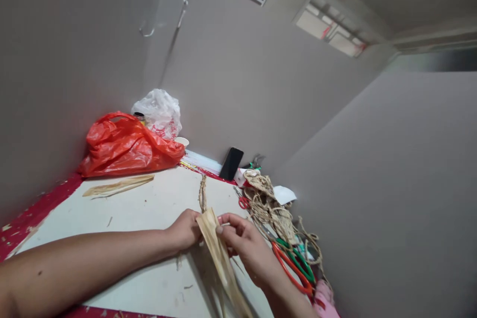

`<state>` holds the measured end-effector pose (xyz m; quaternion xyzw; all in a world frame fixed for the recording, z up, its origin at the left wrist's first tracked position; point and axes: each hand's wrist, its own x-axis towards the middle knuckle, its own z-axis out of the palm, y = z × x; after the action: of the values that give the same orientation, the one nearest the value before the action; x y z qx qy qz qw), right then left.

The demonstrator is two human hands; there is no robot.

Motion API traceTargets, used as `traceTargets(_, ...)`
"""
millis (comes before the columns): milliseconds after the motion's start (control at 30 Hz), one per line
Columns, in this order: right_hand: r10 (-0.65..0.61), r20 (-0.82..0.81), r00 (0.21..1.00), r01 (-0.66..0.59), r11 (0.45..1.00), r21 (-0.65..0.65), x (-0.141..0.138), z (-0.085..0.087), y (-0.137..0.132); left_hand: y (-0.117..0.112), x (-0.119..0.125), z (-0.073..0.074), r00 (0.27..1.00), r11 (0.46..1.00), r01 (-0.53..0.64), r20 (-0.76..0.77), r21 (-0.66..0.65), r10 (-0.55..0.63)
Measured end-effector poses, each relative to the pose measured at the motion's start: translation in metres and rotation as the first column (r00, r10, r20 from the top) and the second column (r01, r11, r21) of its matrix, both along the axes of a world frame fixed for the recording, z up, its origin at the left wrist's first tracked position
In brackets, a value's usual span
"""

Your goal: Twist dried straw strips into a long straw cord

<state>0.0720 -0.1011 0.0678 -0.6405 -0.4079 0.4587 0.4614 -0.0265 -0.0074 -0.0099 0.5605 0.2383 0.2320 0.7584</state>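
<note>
Between my two hands is a long, pale dried husk strip [218, 251], its wide end up and its length trailing toward the bottom edge. My right hand [240, 241] pinches the strip's right edge between thumb and fingers. Closed at the strip's left side is my left hand [185, 230]; its fingertips are partly hidden behind the husk. A thin braided cord [202, 193] of the same straw colour sticks up from beside the left fingers and lies on the white board [149, 268].
More dried husk [119, 186] lies at the board's left. Behind it sits a red plastic bag [130, 146] beside a white bag [160, 112]. A phone [231, 163] leans on the wall. Coiled cords [266, 208], orange-handled scissors [292, 268] and green handles [300, 261] crowd the right edge.
</note>
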Motion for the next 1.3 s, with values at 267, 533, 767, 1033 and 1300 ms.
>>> traceTargets(267,-0.101,0.429,0.898,0.068,0.993,0.092,0.000,-0.038,-0.017,-0.002,-0.003,0.009,0.977,0.993,-0.117,-0.178,-0.003,0.114)
traceTargets(533,-0.077,0.178,0.981,0.078,0.997,-0.003,0.003,-0.053,-0.024,-0.009,0.006,-0.001,0.973,0.960,-0.172,-0.115,0.220,0.200)
traceTargets(767,-0.006,0.018,1.000,0.007,0.999,-0.048,-0.006,-0.055,-0.013,-0.021,0.007,-0.002,0.978,0.964,-0.152,-0.106,0.217,0.178)
traceTargets(1033,0.002,-0.009,1.000,-0.002,0.999,-0.054,-0.004,-0.057,-0.005,-0.023,0.006,0.004,0.970,0.976,-0.188,-0.135,0.111,0.202)
traceTargets(1300,0.014,-0.019,1.000,-0.015,0.998,-0.065,-0.005,-0.054,-0.007,-0.024,0.008,0.003,0.976,0.972,-0.170,-0.106,0.162,0.188)
